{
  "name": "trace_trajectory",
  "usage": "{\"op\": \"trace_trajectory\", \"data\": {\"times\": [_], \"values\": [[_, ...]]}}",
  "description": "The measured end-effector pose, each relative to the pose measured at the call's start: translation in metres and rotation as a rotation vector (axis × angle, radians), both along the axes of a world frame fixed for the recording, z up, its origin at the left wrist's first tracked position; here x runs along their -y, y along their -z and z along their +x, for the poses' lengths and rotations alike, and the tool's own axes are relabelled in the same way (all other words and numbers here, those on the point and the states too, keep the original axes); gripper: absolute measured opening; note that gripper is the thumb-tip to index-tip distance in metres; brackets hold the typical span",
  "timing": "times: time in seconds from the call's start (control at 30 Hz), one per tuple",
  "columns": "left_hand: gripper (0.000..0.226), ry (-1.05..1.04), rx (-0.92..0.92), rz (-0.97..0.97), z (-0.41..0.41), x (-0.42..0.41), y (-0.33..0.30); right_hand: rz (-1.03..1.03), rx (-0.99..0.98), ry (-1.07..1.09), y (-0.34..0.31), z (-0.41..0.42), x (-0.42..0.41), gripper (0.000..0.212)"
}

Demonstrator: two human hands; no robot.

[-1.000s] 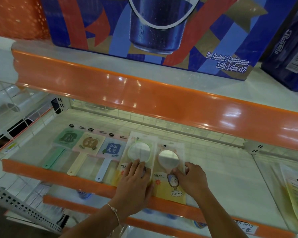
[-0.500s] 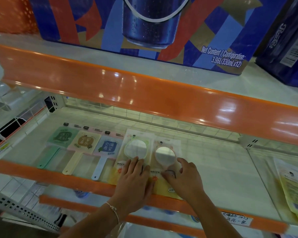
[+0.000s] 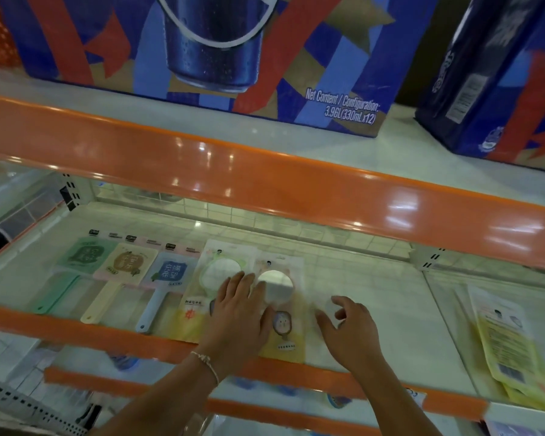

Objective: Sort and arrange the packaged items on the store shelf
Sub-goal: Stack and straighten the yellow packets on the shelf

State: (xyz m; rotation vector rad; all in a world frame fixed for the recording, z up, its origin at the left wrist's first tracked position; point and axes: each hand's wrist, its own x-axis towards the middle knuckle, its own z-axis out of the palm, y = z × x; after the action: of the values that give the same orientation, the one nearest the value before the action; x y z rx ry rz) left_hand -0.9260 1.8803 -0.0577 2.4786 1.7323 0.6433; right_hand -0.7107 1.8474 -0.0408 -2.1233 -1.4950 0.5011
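The person's left hand (image 3: 238,313) lies flat with straight fingers across two mirror packs on the middle shelf (image 3: 375,328). It presses on the green mirror pack (image 3: 216,278) and touches the left edge of the pink mirror pack (image 3: 280,297) beside it. I think the flat hand is there to keep the packs from sliding while they get lined up.

The right hand (image 3: 350,328) is just right of the pink mirror pack, over bare shelf. Its fingers are loosely bent and hold nothing, and it does not seem to touch the pack.

The two mirror packs lie side by side, touching or a bit overlapped, with their bottom ends at the near orange edge of the shelf. To their left lie three paddle-shaped packs in a neat row: a green one (image 3: 82,259), a yellow one (image 3: 123,269) and a blue one (image 3: 167,278). Their handles point toward the near edge, so a shopper can see each front. The mirror packs look set to join that same row.

Far off to the right lies a yellow stack of packs (image 3: 510,344), well apart from the row. It may need sorting too.

On the shelf above stands a big blue soda box (image 3: 202,51).
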Motion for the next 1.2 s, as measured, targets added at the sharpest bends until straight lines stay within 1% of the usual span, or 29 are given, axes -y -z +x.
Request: {"op": "trace_trajectory", "data": {"times": [0.1, 0.2, 0.33, 0.43, 0.5, 0.57, 0.67, 0.77, 0.87, 0.97, 1.07, 1.13, 1.2], "values": [[0.046, 0.024, 0.061, 0.038, 0.031, -0.005, -0.009, 0.010, 0.016, 0.022, -0.001, 0.038, 0.010, 0.046], [0.043, 0.066, 0.069, 0.058, 0.075, -0.006, -0.018, 0.028, 0.010, 0.083, -0.006, 0.083, 0.024, 0.042], [0.049, 0.199, 0.123, 0.012, 0.149, 0.005, -0.028, 0.053, 0.011, 0.182, -0.009, 0.148, 0.045, 0.041], [0.057, 0.319, 0.110, -0.061, 0.203, 0.015, -0.030, 0.078, -0.012, 0.258, -0.009, 0.191, 0.059, 0.039], [0.057, 0.367, 0.095, -0.080, 0.234, 0.023, -0.029, 0.081, 0.002, 0.323, -0.007, 0.217, 0.065, 0.039], [0.057, 0.401, 0.072, -0.091, 0.261, 0.031, -0.028, 0.026, 0.059, 0.392, -0.004, 0.242, 0.071, 0.044], [0.056, 0.439, 0.029, -0.128, 0.293, 0.042, -0.028, -0.129, 0.151, 0.464, -0.001, 0.272, 0.079, 0.056], [0.049, 0.464, 0.001, -0.162, 0.316, 0.051, -0.029, -0.184, 0.111, 0.504, -0.001, 0.291, 0.084, 0.064], [0.053, 0.467, -0.030, -0.170, 0.328, 0.057, -0.026, -0.239, 0.129, 0.477, 0.001, 0.303, 0.084, 0.073], [0.061, 0.458, -0.044, -0.151, 0.330, 0.061, -0.020, -0.260, 0.137, 0.452, -0.001, 0.311, 0.081, 0.084], [0.058, 0.438, -0.013, -0.128, 0.327, 0.062, -0.015, -0.263, 0.131, 0.428, -0.003, 0.320, 0.078, 0.096], [0.057, 0.421, -0.013, -0.122, 0.324, 0.062, -0.013, -0.235, 0.128, 0.416, -0.003, 0.324, 0.077, 0.099], [0.057, 0.404, -0.010, -0.125, 0.319, 0.062, -0.012, -0.204, 0.080, 0.393, -0.003, 0.327, 0.075, 0.098]]}}
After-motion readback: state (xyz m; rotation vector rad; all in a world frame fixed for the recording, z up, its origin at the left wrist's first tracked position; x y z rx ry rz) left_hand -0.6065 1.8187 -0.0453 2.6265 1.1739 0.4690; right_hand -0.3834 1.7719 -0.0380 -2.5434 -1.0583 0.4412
